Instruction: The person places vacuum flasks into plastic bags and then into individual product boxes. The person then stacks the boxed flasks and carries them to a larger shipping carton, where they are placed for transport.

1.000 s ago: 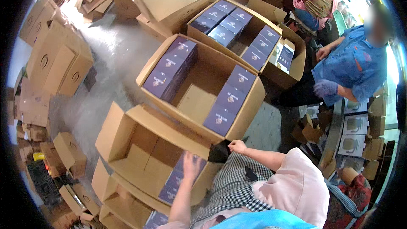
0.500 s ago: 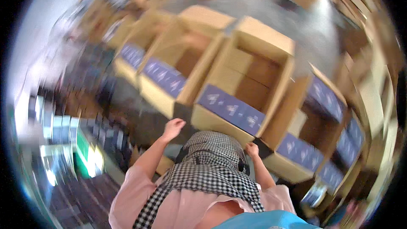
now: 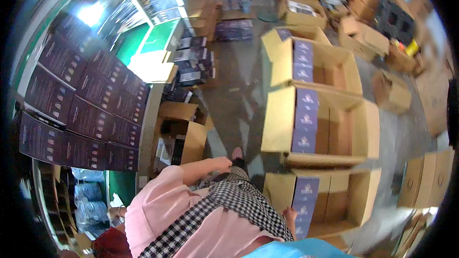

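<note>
My left hand point(image 3: 222, 164) hangs in front of my checked apron, its fingers curled in with nothing visible in them. Low by my right side is my right hand point(image 3: 290, 215), small and loosely closed, with nothing seen in it. It is nearest to an open carton point(image 3: 354, 224), which has a row of purple boxes point(image 3: 306, 193) along its left inner side. Beyond it stands a second open carton point(image 3: 370, 129) with a similar row of purple boxes point(image 3: 306, 114), and the rest of its bottom shows bare cardboard.
Farther along stands another open carton point(image 3: 351, 71). On my left, dark printed boxes point(image 3: 88, 114) are stacked beside a green-topped table point(image 3: 162, 36). A brown carton point(image 3: 193, 143) stands below. At lower left is a person's dark red sleeve point(image 3: 112, 243). Closed cartons point(image 3: 425, 179) stand right.
My view has swung to the right-hand cartons' left, so the row of cartons now runs along my right. The stacked dark boxes and green table have come closer. Both hands stay empty-looking.
</note>
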Tool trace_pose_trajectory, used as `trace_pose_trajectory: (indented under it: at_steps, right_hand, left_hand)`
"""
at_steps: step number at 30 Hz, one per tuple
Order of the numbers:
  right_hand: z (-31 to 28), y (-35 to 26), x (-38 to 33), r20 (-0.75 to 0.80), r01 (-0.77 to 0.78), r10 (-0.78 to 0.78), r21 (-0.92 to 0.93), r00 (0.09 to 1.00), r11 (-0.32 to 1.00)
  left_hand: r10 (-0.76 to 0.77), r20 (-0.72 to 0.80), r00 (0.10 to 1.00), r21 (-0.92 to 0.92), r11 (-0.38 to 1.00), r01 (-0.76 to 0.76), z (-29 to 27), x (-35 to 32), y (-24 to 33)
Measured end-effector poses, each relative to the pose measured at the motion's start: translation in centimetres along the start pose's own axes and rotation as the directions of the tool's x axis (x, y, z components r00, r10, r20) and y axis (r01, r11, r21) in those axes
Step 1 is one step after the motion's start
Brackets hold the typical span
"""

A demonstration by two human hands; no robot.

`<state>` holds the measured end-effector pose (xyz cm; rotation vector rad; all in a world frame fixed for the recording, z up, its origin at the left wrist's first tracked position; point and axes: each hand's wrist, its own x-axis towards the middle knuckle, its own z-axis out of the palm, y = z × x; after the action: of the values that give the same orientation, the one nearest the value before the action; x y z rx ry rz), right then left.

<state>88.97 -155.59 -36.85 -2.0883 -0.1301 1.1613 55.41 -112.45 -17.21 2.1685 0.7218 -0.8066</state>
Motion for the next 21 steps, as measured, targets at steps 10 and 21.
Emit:
trace_pose_trajectory:
  at_steps: [10, 21]
  right_hand:
    - [20.0, -29.6, 20.2, 0.477, 0.021, -0.051, 0.067, 0.877, 0.998]
    - [57.2, -77.6, 34.5, 0.674, 0.823, -0.521, -0.242, 0.524, 0.514]
  left_hand:
    - [-0.506, -0.407, 0.760, -0.431, 0.840, 0.328, -23.3, -3.8, -22.0]
    - [-0.967, -0.068, -0.246, -0.992, 0.040, 0.116, -32.3, -5.4, -55.1]
